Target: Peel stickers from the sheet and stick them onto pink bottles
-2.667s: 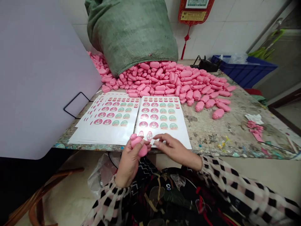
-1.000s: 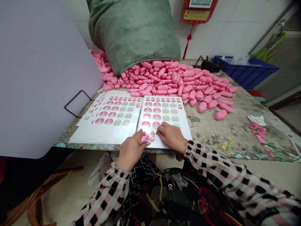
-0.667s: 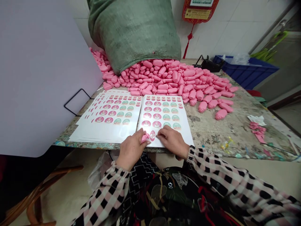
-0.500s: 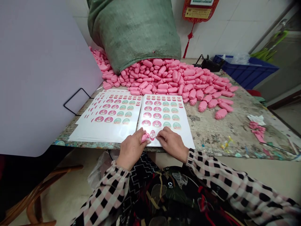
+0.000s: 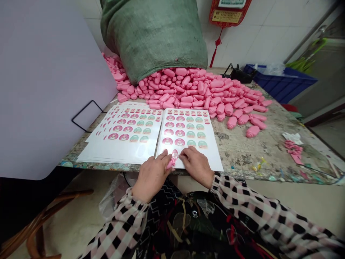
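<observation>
My left hand [image 5: 154, 174] grips a small pink bottle-shaped plastic piece [image 5: 170, 164] at the front edge of the right-hand sticker sheet [image 5: 212, 158]. My right hand [image 5: 196, 164] is closed in a pinch at the side of an oval pink sticker [image 5: 175, 154]. The piece's upper end meets the sticker's lower part; whether they are stuck together I cannot tell. Rows of pink and green stickers show on the sheet behind both hands. Left of it lies a fanned stack of similar sheets [image 5: 107, 153].
Behind the sheets a large heap of pink pieces [image 5: 185, 90] spills from a green sack [image 5: 159, 39]. A grey-white panel [image 5: 54, 82] stands at the left. A blue crate [image 5: 283, 84] is at the back right; crumpled white tissue [image 5: 294, 137] lies on the worn table [image 5: 237, 151].
My left hand has moved slightly right and toward me, bringing the pink piece from beside the oval sticker to its lower part. My right hand has barely moved.
</observation>
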The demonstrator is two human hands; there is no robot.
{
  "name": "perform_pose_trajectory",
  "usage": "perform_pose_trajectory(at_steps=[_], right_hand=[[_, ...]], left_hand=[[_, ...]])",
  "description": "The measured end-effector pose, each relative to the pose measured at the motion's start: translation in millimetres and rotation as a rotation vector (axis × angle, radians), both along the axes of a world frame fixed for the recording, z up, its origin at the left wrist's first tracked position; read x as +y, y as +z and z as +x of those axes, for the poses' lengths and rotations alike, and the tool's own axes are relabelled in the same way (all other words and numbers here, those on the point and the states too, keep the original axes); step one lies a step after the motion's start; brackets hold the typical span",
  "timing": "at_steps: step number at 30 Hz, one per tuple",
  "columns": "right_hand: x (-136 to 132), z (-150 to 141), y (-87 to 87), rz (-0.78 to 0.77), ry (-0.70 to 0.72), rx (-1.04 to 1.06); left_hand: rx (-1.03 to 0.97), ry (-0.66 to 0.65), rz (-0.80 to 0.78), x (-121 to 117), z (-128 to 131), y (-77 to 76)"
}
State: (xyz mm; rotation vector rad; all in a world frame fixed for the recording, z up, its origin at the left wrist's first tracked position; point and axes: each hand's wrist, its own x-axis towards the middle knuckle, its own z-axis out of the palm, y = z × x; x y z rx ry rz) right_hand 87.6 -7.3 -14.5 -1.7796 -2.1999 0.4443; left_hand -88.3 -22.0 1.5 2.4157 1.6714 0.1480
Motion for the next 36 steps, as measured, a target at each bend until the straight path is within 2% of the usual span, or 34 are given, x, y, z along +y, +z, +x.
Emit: perform_pose_trajectory(at_steps=[6,9,17,26,30,36], right_hand=[[6.4,-2.1,3.2,0.006,-0.042,-0.029],[10.1,-2.6,2.8,0.016,-0.052,-0.03],[15.2,-6.4,0.2,0.05,-0.07,-0.049],[23.6,-1.8,-0.1,0.066,-0.026,-0.022],[22.8,5.4,-2.2,0.074,0.018,0.036],[23.1,3.8,-1.8,0.088,0.011,0.026]], left_hand=[[0.004,-0.152,-0.064,-0.7,-7.8,5.8],[0.006,-0.188,-0.107,-1.5,-10.3,7.6],[-0.009,-0.206,-0.132,0.3,-12.3,9.1],[0.104,-0.265,-0.083,0.9,-14.0,6.6],[0.105,-0.251,-0.079,0.1,-13.6,6.6],[0.091,-0.233,-0.101,-0.2,-9.6,11.2]])
